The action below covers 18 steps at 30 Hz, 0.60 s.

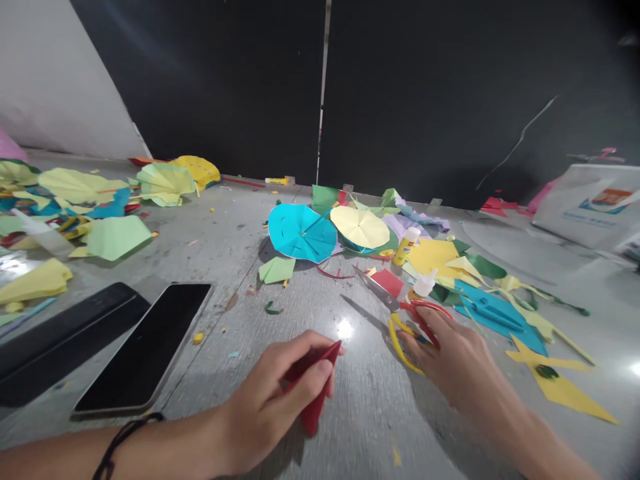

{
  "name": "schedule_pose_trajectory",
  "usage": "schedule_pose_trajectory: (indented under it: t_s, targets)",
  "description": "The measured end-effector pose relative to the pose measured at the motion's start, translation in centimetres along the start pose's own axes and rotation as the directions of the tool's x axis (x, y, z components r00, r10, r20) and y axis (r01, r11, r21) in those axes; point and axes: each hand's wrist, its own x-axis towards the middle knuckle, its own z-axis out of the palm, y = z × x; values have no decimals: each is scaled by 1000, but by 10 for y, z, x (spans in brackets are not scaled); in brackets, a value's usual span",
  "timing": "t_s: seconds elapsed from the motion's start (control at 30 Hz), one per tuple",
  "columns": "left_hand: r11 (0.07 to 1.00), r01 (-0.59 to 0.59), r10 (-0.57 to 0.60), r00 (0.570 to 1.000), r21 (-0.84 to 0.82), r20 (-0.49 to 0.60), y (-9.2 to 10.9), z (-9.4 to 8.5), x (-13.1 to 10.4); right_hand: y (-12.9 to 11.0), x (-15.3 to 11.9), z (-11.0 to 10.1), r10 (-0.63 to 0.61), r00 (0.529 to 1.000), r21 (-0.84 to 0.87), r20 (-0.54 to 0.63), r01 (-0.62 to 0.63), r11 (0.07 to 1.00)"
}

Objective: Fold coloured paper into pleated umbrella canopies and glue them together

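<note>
Pinched in my left hand (267, 393) is a folded piece of red paper (316, 410), narrow and pointed at its upper end. My right hand (457, 357) has its fingers at the red and yellow handles of a pair of scissors (383, 291). The blades point away and to the left, low over the table. Just beyond them lies a small red paper scrap (389, 283). A white-capped glue bottle (424, 285) is close to the scissors, partly hidden. Behind it stands a yellow glue stick (406, 245) with a white cap.
A blue paper disc (303, 232) and a cream one (361, 227) lie mid-table. At left are a phone (147, 350) and a black case (70, 340). Coloured paper pieces (117, 237) spread left and right. A white bag (590, 203) stands far right, before a dark wall (440, 100).
</note>
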Motion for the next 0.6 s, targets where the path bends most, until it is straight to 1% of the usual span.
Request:
schedule_pose_trajectory:
  t_s: [0.13, 0.23, 0.33, 0.4, 0.43, 0.5, 0.6]
  targets:
    - [984, 90, -97, 994, -157, -40, 2, 1, 7, -1, 1, -1, -31, 999, -38, 24, 32, 999]
    - [952, 150, -168, 985, -265, -44, 5, 0, 12, -4, -1, -1, -64, 997, -100, 46, 68, 993]
    - [893, 199, -226, 974, -405, -19, 5, -2, 15, -8, -4, 0, -64, 998, -190, 11, 65, 980]
    - [834, 210, -241, 970, -511, 4, 4, -4, 17, -9, -5, 0, -68, 997, -219, 21, 71, 973]
    - [812, 211, -244, 970, -544, 12, 3, -5, 17, -10, -5, -1, -68, 997, -219, 36, 74, 973]
    - [803, 212, -246, 969, -558, 14, 2, -5, 17, -12, -3, -7, -73, 996, -191, 45, 81, 978]
    - [827, 216, -240, 971, -519, 21, 1, -5, 18, -23, 2, -25, -147, 989, -33, -2, 147, 989]
